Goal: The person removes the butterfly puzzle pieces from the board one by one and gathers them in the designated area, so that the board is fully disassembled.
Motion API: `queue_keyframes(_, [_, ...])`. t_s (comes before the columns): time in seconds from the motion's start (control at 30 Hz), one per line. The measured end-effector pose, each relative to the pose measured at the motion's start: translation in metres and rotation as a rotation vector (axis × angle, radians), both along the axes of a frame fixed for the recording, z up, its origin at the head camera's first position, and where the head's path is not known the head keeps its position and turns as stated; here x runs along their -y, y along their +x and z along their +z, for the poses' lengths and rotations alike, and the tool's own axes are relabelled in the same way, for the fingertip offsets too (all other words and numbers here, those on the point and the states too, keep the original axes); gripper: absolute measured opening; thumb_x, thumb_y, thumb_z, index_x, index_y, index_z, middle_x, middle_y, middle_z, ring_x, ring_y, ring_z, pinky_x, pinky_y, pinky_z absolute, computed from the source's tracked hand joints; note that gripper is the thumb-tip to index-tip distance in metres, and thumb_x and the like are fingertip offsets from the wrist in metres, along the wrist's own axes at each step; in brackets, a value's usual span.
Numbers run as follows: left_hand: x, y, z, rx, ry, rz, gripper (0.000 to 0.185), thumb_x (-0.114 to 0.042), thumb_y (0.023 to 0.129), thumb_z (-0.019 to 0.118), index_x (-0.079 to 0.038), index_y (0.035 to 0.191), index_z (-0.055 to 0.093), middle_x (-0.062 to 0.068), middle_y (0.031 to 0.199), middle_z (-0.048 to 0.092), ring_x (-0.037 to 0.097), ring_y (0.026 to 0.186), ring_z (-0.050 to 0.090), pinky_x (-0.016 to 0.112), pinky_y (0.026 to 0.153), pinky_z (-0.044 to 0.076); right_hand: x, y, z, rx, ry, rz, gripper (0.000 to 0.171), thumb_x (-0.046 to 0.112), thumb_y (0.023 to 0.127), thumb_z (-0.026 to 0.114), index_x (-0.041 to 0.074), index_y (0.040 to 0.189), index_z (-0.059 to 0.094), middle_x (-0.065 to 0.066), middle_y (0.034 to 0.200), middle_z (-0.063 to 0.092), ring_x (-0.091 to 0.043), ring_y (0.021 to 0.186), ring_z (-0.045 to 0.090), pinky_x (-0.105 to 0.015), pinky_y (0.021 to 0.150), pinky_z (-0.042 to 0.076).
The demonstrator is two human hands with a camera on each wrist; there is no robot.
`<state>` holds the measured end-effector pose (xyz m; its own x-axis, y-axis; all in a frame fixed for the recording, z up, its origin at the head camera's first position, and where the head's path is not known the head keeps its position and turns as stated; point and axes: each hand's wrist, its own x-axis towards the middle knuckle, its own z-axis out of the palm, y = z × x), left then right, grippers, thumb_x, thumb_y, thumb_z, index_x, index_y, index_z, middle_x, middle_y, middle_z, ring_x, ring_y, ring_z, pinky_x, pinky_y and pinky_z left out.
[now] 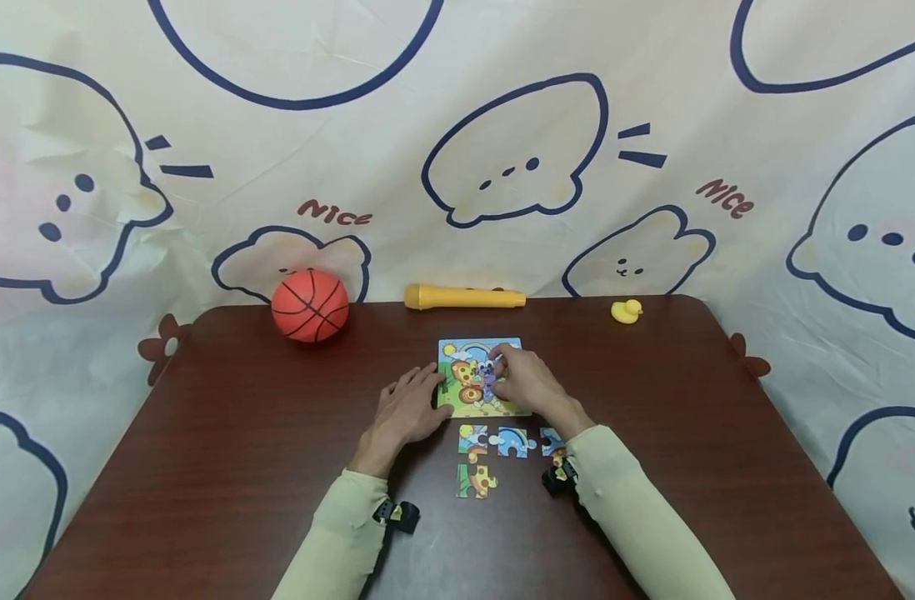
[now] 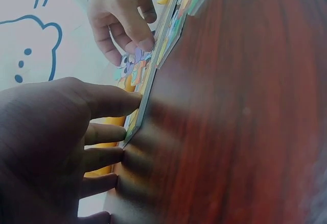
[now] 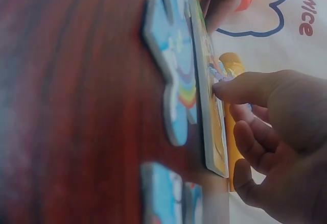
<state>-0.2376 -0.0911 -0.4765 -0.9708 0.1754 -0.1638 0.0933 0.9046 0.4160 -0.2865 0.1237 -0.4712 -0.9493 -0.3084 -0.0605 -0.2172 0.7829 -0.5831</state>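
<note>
A puzzle board (image 1: pixel 465 402) with a colourful animal picture lies flat on the table. My left hand (image 1: pixel 407 408) rests at its left side, fingers spread, the thumb touching the near left corner. Over the board's right part, my right hand (image 1: pixel 531 382) pinches a purple puzzle piece (image 2: pixel 134 56) between thumb and fingers, seen in the left wrist view. Whether that piece is clear of the board cannot be told. Nearer me lie loose pieces: a sun piece (image 1: pixel 472 438), a rainbow piece (image 1: pixel 513 442), a giraffe-patterned piece (image 1: pixel 476 481) and a blue one (image 1: pixel 552 442) partly hidden by the right wrist.
A red toy basketball (image 1: pixel 310 305) sits at the table's back left. Along the back edge lies a yellow microphone-shaped toy (image 1: pixel 465 297), and a yellow rubber duck (image 1: pixel 626 311) stands at the back right. Behind the brown table (image 1: pixel 240 467) hangs a printed curtain (image 1: pixel 502 42).
</note>
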Motion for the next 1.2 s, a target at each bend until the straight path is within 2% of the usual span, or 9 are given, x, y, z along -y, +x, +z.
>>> queue_keyframes(0.13, [0.0,0.0,0.001,0.003,-0.003,0.002,0.061,-0.043,0.091,0.06,-0.02,0.145,0.045,0.001,0.16,0.028,0.028,0.149,0.021,0.058,0.115,0.02,-0.003,0.002,-0.001,-0.04,-0.017,0.007,0.04,0.015,0.081,0.073,0.019,0.118,0.058,0.006,0.091,0.061,-0.013,0.073,0.056,-0.027,0.062,0.046])
queue_keyframes(0.43, [-0.001,0.001,0.0,-0.002,0.003,-0.005,0.06,-0.042,0.091,0.06,-0.02,0.145,0.045,0.001,0.16,0.028,0.029,0.149,0.021,0.058,0.115,0.02,-0.02,0.02,0.004,-0.125,-0.02,0.03,0.04,0.022,0.079,0.079,0.016,0.115,0.061,-0.002,0.102,0.058,-0.016,0.087,0.056,-0.031,0.073,0.048])
queue_keyframes(0.63, [-0.001,0.0,-0.001,-0.004,0.006,-0.003,0.06,-0.042,0.091,0.06,-0.02,0.145,0.044,0.001,0.16,0.028,0.029,0.149,0.021,0.059,0.115,0.02,-0.027,0.034,0.006,-0.114,-0.006,0.03,0.043,0.025,0.077,0.081,0.017,0.115,0.062,-0.001,0.102,0.057,-0.016,0.09,0.056,-0.031,0.075,0.049])
queue_keyframes(0.93, [0.0,0.001,0.002,-0.002,0.009,-0.005,0.061,-0.041,0.091,0.059,-0.02,0.146,0.044,0.001,0.16,0.028,0.029,0.149,0.021,0.058,0.115,0.02,-0.036,0.051,0.005,-0.115,0.004,0.088,0.04,0.022,0.077,0.081,0.016,0.112,0.062,-0.002,0.1,0.056,-0.015,0.079,0.053,-0.026,0.065,0.044])
queue_keyframes(1.2, [0.0,0.001,0.003,-0.007,0.012,0.0,0.061,-0.041,0.09,0.06,-0.02,0.146,0.044,0.002,0.16,0.029,0.029,0.149,0.021,0.058,0.115,0.02,-0.039,0.065,0.006,-0.103,0.012,0.141,0.042,0.022,0.077,0.082,0.018,0.113,0.061,0.003,0.104,0.055,-0.012,0.087,0.056,-0.028,0.074,0.049])
